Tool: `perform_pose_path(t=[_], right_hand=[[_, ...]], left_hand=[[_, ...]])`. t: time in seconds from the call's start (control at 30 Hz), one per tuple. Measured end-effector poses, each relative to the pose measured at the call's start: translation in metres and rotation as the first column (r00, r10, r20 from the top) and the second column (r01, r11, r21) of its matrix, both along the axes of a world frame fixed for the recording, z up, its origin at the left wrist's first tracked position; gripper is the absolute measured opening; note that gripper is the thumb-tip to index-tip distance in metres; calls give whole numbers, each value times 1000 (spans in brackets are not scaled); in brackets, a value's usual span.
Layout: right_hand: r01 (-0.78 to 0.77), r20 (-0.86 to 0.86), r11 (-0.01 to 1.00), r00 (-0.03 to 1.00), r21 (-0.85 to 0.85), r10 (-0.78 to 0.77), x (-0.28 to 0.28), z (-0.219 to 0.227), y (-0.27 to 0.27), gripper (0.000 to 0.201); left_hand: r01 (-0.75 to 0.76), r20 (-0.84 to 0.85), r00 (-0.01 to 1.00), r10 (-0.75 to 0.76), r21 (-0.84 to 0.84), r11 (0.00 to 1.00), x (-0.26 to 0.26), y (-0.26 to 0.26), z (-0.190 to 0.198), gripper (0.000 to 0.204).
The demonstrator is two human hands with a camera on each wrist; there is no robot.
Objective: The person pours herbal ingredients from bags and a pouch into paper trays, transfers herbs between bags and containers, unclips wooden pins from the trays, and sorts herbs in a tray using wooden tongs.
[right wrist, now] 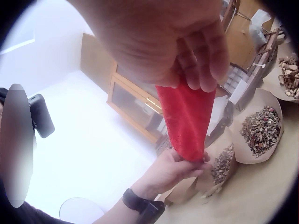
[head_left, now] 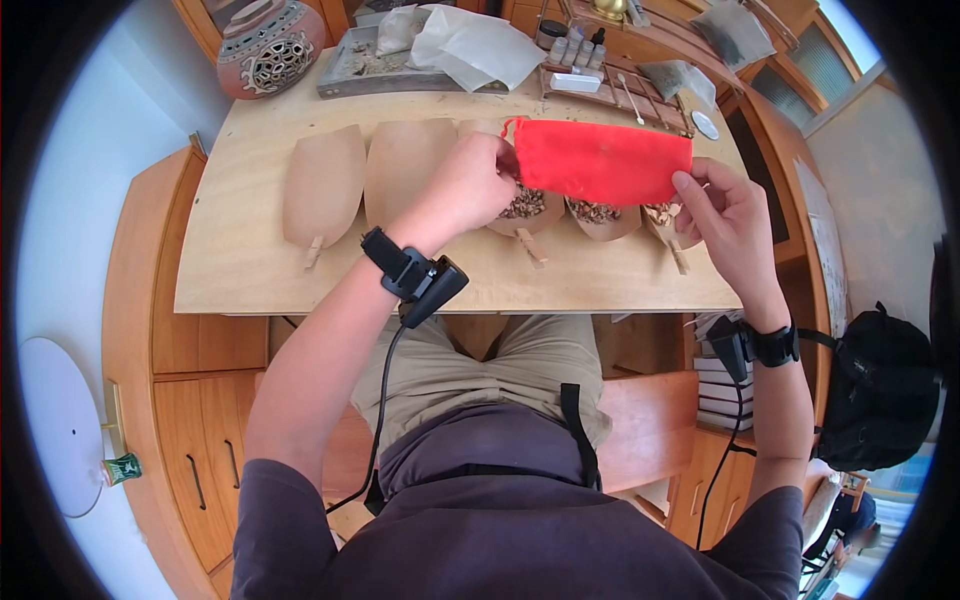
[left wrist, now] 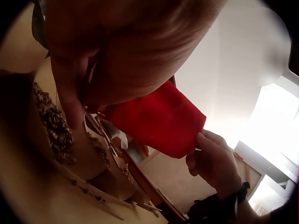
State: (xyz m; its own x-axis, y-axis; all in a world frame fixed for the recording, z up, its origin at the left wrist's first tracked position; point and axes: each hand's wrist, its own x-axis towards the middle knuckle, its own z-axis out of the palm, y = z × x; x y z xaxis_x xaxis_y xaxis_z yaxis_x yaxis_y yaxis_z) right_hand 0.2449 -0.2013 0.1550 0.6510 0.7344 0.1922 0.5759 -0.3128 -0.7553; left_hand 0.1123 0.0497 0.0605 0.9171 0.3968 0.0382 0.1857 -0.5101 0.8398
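A red cloth pouch (head_left: 605,160) is stretched sideways above the table, with a thin cord loop at its left end. My left hand (head_left: 468,185) pinches the left end, its fingertips partly hidden behind the hand in the left wrist view. The opposite end is pinched between thumb and fingers of my right hand (head_left: 732,215). Below the pouch lie brown paper holders of dried chopped herbs: one pile (head_left: 524,203) by my left hand, a middle pile (right wrist: 261,130), and paler, larger pieces (right wrist: 289,77) near my right hand. Small wooden pegs (head_left: 530,246) stick out from the papers' front edges.
Two brown papers (head_left: 325,188) lie at the table's left. Behind stand a patterned clay pot (head_left: 270,48), a grey tray (head_left: 350,85) with white sheets, and a wooden rack (head_left: 660,108) with small bottles. The table's front edge (head_left: 450,308) runs close before my lap.
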Motion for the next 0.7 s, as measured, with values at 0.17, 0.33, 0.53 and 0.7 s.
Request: perform_pose_path(t=[0.17,0.33,0.53,0.7], right_hand=[[-5,155,1000,988,1,5,-5,8,3,20],[-10,232,1000,973,21,5,-5,8,3,19],[-50,289,998,956,28,40,-7,13,15,21],[-102,233,991,969,85,80,-14,23,44,22]], left_hand=[[-55,-28,998,53,-64,996,-7,1,5,29],[-93,98,991,94,-24,995,-11,1,8,41],[-69,413,910,-41,246,967,-13,-18,25,66],[-189,538,840,-76,421,887,-1,-33,34,94]])
